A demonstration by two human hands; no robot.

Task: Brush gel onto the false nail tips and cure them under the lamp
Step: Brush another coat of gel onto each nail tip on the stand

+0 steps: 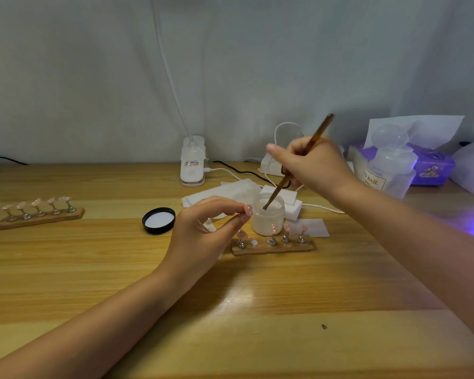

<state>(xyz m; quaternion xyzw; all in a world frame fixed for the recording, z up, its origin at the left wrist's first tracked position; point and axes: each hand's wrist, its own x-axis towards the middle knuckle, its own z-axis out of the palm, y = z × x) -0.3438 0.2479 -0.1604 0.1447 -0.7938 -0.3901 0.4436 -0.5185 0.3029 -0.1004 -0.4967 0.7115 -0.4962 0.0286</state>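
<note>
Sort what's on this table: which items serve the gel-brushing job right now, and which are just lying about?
In use: brush in the right hand, tip in the open gel jar; nail tip pinched by the left hand; near stand of tips; far stand of tips.

Lying about: jar lid, tissue box, clear pump bottle, clip lamp, white pads.

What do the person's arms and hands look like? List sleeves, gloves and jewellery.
Both forearms are bare as far as the frame shows: no sleeves in view. The left hand and right hand wear no gloves, and no rings, bracelets or watch are visible. Whether their own nails are painted is too small to tell.
</note>
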